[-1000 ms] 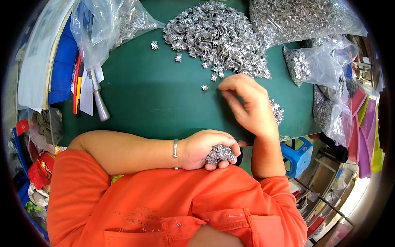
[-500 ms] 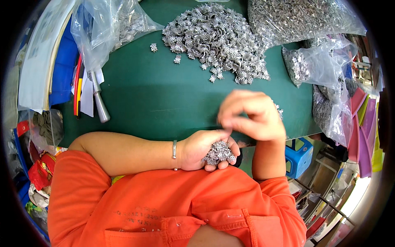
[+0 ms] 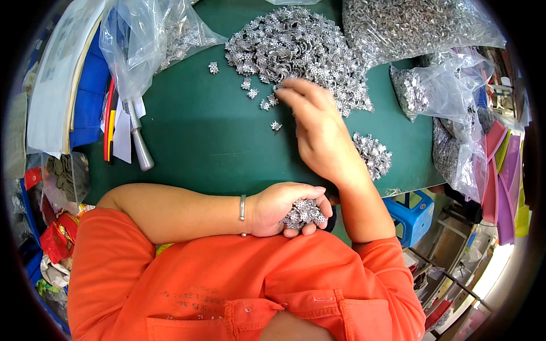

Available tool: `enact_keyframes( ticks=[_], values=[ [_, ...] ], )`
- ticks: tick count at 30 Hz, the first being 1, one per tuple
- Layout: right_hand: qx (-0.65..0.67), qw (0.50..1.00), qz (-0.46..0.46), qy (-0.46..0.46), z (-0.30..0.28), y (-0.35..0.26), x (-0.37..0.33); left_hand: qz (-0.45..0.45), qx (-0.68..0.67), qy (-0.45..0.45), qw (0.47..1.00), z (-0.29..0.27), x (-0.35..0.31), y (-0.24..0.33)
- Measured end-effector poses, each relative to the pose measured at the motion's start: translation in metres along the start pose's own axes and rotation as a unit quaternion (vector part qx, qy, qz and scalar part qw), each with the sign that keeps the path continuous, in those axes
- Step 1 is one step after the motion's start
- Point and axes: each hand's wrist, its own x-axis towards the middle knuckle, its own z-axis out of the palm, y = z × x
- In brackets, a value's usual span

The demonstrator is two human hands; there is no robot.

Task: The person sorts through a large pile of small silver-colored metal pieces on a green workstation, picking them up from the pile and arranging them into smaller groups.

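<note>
My left hand (image 3: 272,207) is cupped close to my shirt, its fingers curled round a handful of small silvery perforated metal pieces (image 3: 304,215). A metal bangle (image 3: 242,208) circles that wrist. My right hand (image 3: 318,125) reaches over the near edge of the large heap of metal pieces (image 3: 296,48), fingers stretched out and slightly blurred. The fingertips are at the heap's lower left edge, beside several loose pieces (image 3: 267,102); nothing shows gripped in them. A smaller pile of the same pieces (image 3: 372,155) lies right of my right wrist, partly hidden by it.
On the green tabletop (image 3: 210,131), a metal rod-like tool (image 3: 140,145) and pens (image 3: 108,128) lie at the left. Plastic bags of metal parts stand at the back left (image 3: 182,34), back right (image 3: 421,28) and right (image 3: 415,94). A blue stool (image 3: 410,216) is below the right edge.
My right hand has moved away from above my left hand, forward to the heap. Several loose pieces now lie farther out from its edge. The left hand has stayed in place.
</note>
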Motion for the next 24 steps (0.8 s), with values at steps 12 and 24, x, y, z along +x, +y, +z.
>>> enact_keyframes(
  ticks=[12, 24],
  values=[
    [0.012, 0.998, 0.014, -0.061, -0.024, -0.005, -0.025, 0.022, 0.016, 0.012, 1.0, 0.002, -0.002, 0.0],
    [0.025, 0.989, 0.049, 0.14, 0.001, -0.008, -0.068, 0.027, 0.016, 0.015, 0.999, 0.002, 0.0, -0.001]
  ],
)
